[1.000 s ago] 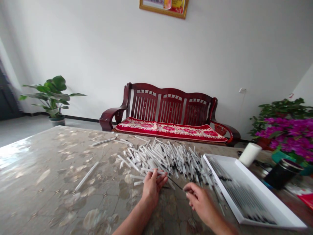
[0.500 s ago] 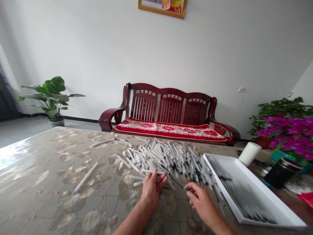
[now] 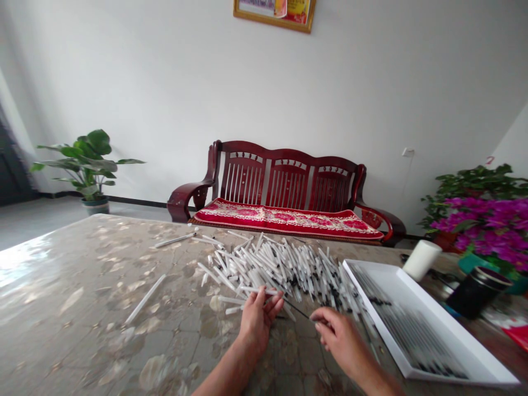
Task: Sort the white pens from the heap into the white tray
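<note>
Over the table's near middle, my left hand (image 3: 258, 316) is closed with its fingertips around a slim whitish translucent tube (image 3: 253, 289), which looks like a pen barrel. A thin dark rod (image 3: 297, 311), like a pen refill, slants from the tube's right end to my right hand (image 3: 334, 333). That hand pinches the rod's lower right end between thumb and forefinger. Whether the rod sits inside the tube or only meets it, I cannot tell. Just beyond both hands spreads a heap of similar white tubes (image 3: 268, 258), several with dark ends.
At right, a shallow white box (image 3: 457, 335) holds rows of thin dark-and-clear sticks. Behind it are a white roll (image 3: 421, 260), a black cup (image 3: 477, 292) and purple flowers (image 3: 487, 225). One loose tube (image 3: 145, 298) lies to the left. Past the table stands a red-brown wooden bench (image 3: 284, 176).
Almost nothing differs. Both hands keep their hold on the tube and rod, and the view has shifted only slightly.
</note>
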The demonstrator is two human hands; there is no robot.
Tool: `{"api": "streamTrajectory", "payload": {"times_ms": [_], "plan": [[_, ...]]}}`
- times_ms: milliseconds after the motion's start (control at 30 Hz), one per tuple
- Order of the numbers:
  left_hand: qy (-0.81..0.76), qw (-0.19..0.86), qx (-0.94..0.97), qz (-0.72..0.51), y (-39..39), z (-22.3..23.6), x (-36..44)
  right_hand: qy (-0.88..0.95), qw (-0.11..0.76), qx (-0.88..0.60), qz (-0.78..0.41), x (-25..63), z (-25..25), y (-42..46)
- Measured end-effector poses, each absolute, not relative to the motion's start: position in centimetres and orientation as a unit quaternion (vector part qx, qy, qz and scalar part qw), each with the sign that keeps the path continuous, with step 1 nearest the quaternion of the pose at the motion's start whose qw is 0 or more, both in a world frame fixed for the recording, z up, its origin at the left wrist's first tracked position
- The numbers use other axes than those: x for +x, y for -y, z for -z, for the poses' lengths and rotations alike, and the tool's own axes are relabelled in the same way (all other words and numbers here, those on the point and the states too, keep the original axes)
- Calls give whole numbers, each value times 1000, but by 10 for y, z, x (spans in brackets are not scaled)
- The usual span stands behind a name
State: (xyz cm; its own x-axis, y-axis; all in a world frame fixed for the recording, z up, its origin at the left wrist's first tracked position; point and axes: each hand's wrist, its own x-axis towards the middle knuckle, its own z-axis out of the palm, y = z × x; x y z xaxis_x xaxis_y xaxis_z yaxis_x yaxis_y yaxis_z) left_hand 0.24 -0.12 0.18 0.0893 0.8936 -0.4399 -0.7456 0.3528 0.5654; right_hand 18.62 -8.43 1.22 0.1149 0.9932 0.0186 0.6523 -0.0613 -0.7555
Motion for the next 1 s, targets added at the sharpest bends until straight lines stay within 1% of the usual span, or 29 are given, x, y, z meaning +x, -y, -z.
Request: {"api": "streamTrajectory", "payload": {"times_ms": [100,200,267,333,433,567,633,700,767,833,900,1000], "plan": [[-383,728,129,-554,2,0,3,616,309,-677,-257,186,-12,84],[-380,717,195,-551,5,6,6,649,306,-668,-200,186,-18,84],[-374,716,242,-538,7,9,9,675,315,-649,-157,186,-25,84],[-365,728,273,-512,11,10,11,691,337,-623,-144,184,-29,82],[-330,777,280,-457,18,8,13,675,394,-591,-200,178,-28,73],[-305,821,250,-412,23,1,12,592,490,-538,-347,168,-14,56],[-309,824,234,-413,22,-1,10,556,505,-520,-407,167,-6,48],[-310,821,220,-427,20,-1,9,529,513,-525,-426,173,0,43],[-311,811,204,-453,16,-1,8,502,534,-566,-379,189,3,39],[-315,795,185,-484,12,0,7,481,540,-636,-268,212,6,36],[-321,781,170,-508,7,0,7,498,503,-691,-146,234,10,36],[-325,772,157,-524,1,2,6,553,405,-725,-65,249,19,39]]}}
